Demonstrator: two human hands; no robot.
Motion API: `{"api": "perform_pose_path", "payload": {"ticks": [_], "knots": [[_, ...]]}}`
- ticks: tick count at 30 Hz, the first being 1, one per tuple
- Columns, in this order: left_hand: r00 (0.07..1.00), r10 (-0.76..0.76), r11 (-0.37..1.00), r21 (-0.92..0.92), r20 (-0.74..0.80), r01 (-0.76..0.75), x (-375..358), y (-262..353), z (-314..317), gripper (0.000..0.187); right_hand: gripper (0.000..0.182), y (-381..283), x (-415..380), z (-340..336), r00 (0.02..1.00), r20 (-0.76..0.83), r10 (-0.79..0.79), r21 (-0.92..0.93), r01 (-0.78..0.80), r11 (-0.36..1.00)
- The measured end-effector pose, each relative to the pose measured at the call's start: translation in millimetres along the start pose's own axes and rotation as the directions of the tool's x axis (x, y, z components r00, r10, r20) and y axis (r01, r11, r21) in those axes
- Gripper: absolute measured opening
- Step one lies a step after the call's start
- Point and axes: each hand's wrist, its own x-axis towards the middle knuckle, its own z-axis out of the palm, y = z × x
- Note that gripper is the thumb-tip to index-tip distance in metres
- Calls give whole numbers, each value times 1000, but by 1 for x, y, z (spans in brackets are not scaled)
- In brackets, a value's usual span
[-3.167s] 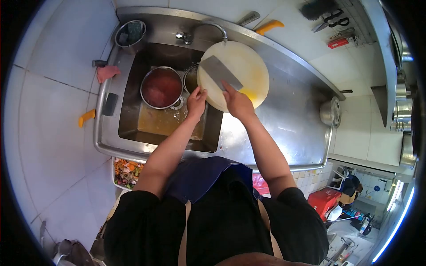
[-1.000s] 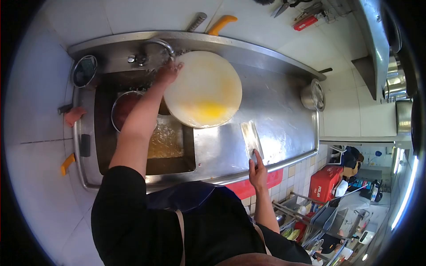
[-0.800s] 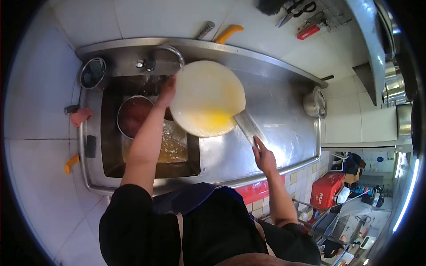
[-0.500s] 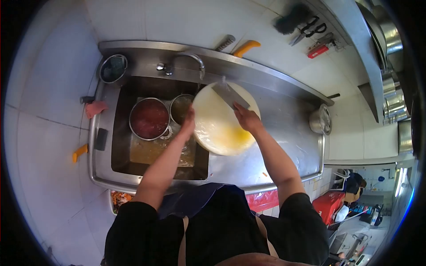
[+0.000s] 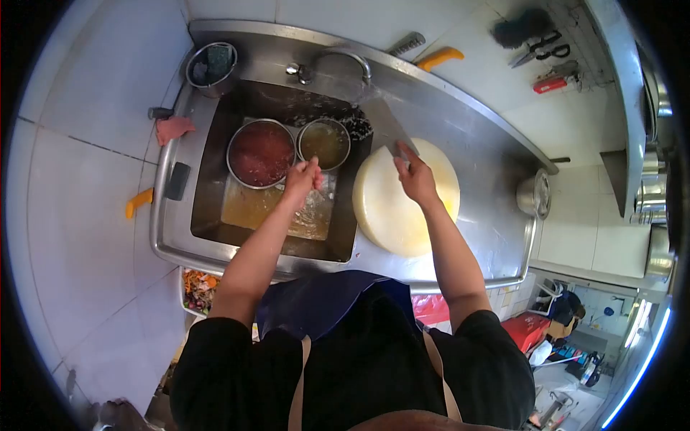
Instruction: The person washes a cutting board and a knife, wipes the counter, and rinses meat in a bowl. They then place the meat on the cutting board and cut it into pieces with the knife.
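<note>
My right hand (image 5: 417, 176) grips a cleaver (image 5: 386, 118), its wide blade angled up to the left under the tap (image 5: 359, 63), where water splashes. Below the cleaver a thick round white cutting board (image 5: 404, 208) rests on the steel counter beside the sink. Over the sink, my left hand (image 5: 303, 181) is closed, with the fingers curled in and nothing visible in them. It is close to a small pot of cloudy water (image 5: 325, 144) and a larger pot of reddish liquid (image 5: 261, 153), both in the sink basin (image 5: 208, 197).
A metal container with a green scouring pad (image 5: 213, 68) stands at the back left corner. A pink cloth (image 5: 174, 129) and a dark block (image 5: 177, 181) lie on the left rim. A metal pot (image 5: 532, 194) stands on the right. Food scraps (image 5: 199, 289) fill a bin below.
My left hand has left the board's edge and moved over the sink, fingers closed. The cleaver has come off the board's face to the tap. The board now lies lower on the counter.
</note>
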Motion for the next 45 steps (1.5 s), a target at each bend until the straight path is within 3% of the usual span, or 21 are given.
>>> {"api": "perform_pose_path", "payload": {"ticks": [1, 6, 8, 11, 14, 17, 19, 20, 22, 29, 31, 35, 36, 37, 38, 39, 40, 41, 42, 43, 45], "knots": [[1000, 9, 1000, 26, 0, -9, 6, 10, 5, 42, 50, 5, -16, -6, 993, -2, 115, 97, -114, 989], [987, 111, 994, 8, 115, -113, 91, 56, 58, 29, 56, 63, -109, 0, 941, -196, 276, 341, -198, 919], [980, 132, 986, -117, 149, -115, 135, 78, 84, 11, 59, 87, -148, 8, 919, -226, 324, 306, -248, 919], [988, 133, 973, -202, 84, -114, 190, 110, 119, 13, 59, 104, -192, 19, 907, -282, 312, 243, -247, 938], [984, 174, 984, -51, 28, -172, 186, 149, 157, 12, 56, 90, -211, 8, 859, -191, 475, 138, -456, 879], [995, 66, 989, 125, 78, -76, 201, 154, 165, 26, 52, 104, -213, 27, 881, -227, 415, 103, -402, 910], [989, -46, 898, 440, 139, -20, 205, 157, 164, 58, 49, 92, -203, 26, 870, -308, 386, 3, -405, 914], [990, -41, 893, 449, 132, -23, 204, 156, 159, 58, 48, 88, -198, 25, 865, -287, 411, 13, -425, 905], [941, -182, 982, 104, 285, 158, 170, 159, 156, 85, 47, 97, -189, 32, 882, -344, 321, -64, -363, 930], [822, -170, 963, -86, 543, 256, 137, 155, 128, 87, 36, 90, -158, 37, 870, -440, 222, -129, -306, 943], [731, -169, 948, -93, 661, 303, 123, 160, 125, 89, 36, 86, -154, 40, 863, -489, 127, -154, -228, 961], [715, -157, 952, -88, 681, 293, 105, 186, 127, 75, 33, 77, -157, 61, 868, -497, -10, -168, -85, 982], [802, 98, 992, 9, 589, -127, 109, 192, 130, 69, 33, 72, -159, 68, 889, -455, -46, -149, -25, 989], [766, 368, 849, 147, 527, -508, 106, 198, 136, 64, 32, 68, -162, 75, 908, -412, -79, -125, 30, 992], [692, 538, 648, 289, 481, -705, 104, 209, 141, 47, 31, 69, -164, 86, 900, -421, -116, -105, 79, 991], [693, 530, 650, 291, 489, -702, 106, 219, 143, 47, 31, 66, -165, 89, 900, -423, -106, -100, 69, 993], [462, 658, 158, 491, 595, -857, 114, 230, 143, 43, 31, 63, -165, 91, 902, -421, -96, -111, 55, 992], [210, 639, -384, 543, 740, -747, 119, 236, 144, 39, 32, 62, -164, 91, 903, -420, -91, -125, 42, 991], [99, 605, -613, 541, 790, -575, 121, 234, 146, 35, 32, 63, -163, 92, 906, -415, -79, -139, 23, 990], [93, 602, -614, 534, 793, -582, 122, 235, 146, 35, 32, 63, -165, 94, 904, -421, -72, -139, 14, 990], [391, 389, -701, 544, 834, -461, 129, 241, 146, 35, 31, 64, -165, 93, 910, -410, -66, -122, 17, 992]]}}
